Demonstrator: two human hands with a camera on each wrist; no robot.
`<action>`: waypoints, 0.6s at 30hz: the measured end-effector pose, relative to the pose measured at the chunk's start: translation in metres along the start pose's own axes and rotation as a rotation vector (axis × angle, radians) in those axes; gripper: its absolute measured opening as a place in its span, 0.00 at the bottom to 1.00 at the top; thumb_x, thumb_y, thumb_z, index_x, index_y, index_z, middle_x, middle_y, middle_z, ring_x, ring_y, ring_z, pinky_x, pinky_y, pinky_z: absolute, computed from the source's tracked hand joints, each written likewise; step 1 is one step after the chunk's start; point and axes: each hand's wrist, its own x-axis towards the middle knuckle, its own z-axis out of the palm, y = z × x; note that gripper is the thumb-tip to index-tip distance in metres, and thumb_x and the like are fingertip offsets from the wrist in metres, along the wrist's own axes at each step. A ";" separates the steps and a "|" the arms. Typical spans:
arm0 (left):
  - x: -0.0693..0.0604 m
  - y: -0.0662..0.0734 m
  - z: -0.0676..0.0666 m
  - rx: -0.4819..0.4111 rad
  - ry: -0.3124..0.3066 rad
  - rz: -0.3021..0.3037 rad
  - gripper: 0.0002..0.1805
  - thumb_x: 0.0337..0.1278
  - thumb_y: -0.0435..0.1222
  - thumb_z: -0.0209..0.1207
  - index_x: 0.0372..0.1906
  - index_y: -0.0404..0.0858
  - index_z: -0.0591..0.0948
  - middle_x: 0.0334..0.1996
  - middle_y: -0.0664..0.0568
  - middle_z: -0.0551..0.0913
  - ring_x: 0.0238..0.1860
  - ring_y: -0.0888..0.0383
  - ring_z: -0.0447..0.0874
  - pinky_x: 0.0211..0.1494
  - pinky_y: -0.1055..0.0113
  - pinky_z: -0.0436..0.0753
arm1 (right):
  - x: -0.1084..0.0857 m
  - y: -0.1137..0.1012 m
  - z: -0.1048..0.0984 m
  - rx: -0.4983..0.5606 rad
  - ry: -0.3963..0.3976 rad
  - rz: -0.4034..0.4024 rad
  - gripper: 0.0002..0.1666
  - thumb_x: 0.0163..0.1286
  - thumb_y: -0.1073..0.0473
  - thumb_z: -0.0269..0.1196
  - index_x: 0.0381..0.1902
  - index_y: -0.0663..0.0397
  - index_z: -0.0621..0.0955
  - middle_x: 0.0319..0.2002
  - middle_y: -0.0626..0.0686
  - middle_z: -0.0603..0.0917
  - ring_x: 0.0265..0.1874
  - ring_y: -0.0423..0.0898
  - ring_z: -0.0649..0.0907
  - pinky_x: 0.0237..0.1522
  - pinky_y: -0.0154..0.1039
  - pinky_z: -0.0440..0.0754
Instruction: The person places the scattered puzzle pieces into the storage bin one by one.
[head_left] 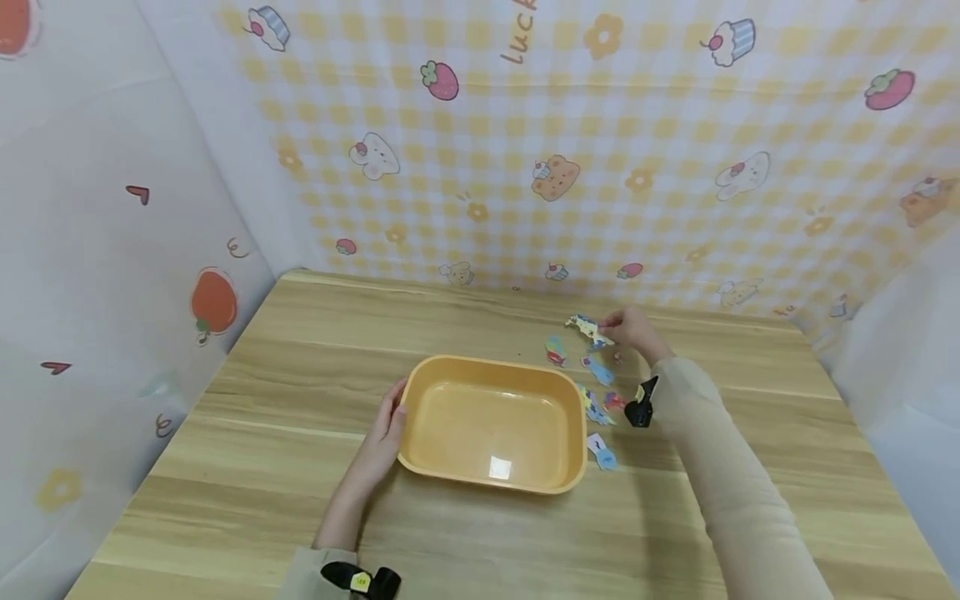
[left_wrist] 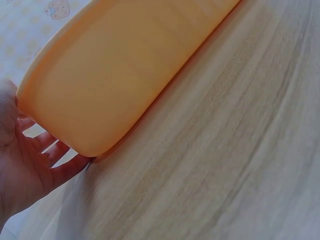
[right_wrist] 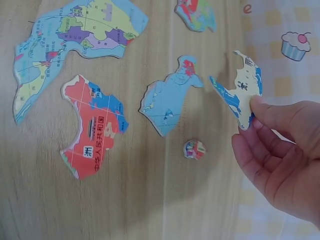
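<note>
An orange tray (head_left: pixel 491 483) stands on the wooden table. My left hand (head_left: pixel 384 433) holds its left end, fingers on the outer wall below the rim, as the left wrist view also shows with the hand (left_wrist: pixel 30 165) at the tray's corner (left_wrist: pixel 95 100). Between thumb and fingers my right hand (right_wrist: pixel 285 155) pinches a cream and blue map piece (right_wrist: pixel 245 87), raised at the back right of the tray. Below it lie a light blue piece (right_wrist: pixel 167 102), a small round piece (right_wrist: pixel 194 149), a red piece (right_wrist: pixel 95 127) and a large multicoloured piece (right_wrist: pixel 85 35).
Another map piece (head_left: pixel 555 350) lies behind the tray's right end, and a pink and blue one (head_left: pixel 602 452) lies close to its right side. A patterned curtain (head_left: pixel 480 167) rises behind the table (head_left: pixel 300 333), with a white one (head_left: pixel 112 250) on the left.
</note>
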 end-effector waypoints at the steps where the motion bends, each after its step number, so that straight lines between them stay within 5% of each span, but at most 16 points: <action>1: 0.000 0.000 0.000 0.000 0.002 0.000 0.26 0.72 0.40 0.33 0.70 0.37 0.47 0.69 0.36 0.50 0.67 0.38 0.54 0.67 0.42 0.59 | -0.007 -0.010 -0.002 0.004 -0.004 0.003 0.17 0.60 0.54 0.63 0.38 0.63 0.82 0.31 0.58 0.84 0.28 0.46 0.80 0.31 0.38 0.80; 8: 0.001 -0.002 -0.001 0.015 0.023 0.002 0.26 0.72 0.39 0.34 0.70 0.37 0.48 0.68 0.35 0.53 0.67 0.38 0.55 0.67 0.42 0.60 | -0.053 -0.077 -0.014 0.010 -0.028 0.053 0.16 0.63 0.64 0.58 0.41 0.77 0.76 0.32 0.65 0.81 0.27 0.49 0.80 0.33 0.44 0.84; 18: 0.001 0.000 -0.001 0.021 0.017 -0.003 0.26 0.72 0.40 0.34 0.70 0.37 0.48 0.68 0.35 0.53 0.67 0.38 0.54 0.68 0.43 0.58 | -0.069 -0.083 -0.021 0.049 -0.051 0.065 0.15 0.64 0.70 0.55 0.43 0.80 0.73 0.33 0.64 0.80 0.26 0.43 0.80 0.39 0.47 0.84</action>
